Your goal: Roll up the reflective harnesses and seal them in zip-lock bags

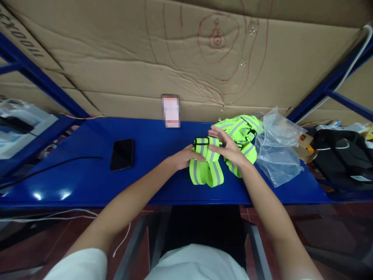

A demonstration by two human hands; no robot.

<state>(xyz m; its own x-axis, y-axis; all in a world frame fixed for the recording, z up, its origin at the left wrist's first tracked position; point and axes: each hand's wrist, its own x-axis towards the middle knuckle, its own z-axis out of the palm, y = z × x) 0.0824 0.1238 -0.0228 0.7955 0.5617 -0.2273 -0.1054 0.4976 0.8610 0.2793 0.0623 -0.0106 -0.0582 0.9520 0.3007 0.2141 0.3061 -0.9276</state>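
Note:
A neon yellow-green reflective strap (201,173) with grey stripes and a black buckle is between my hands, just above the blue table. From the left side my left hand (186,156) grips it, thumb lying across the strap. My right hand (229,147) closes on its right side, thumb on the folded part and fingers reaching over the top. Two loops of the strap hang down toward the table's front edge. Right behind my right hand lies a heap of more neon reflective straps (243,124) with black fittings.
Clear plastic bags (276,155) lie right of the heap. A black phone (121,154) rests on the blue table (163,190) at left, near a black cable (72,158). Another phone-like device (171,112) leans on the cardboard wall (116,77). A black bag (340,155) sits far right.

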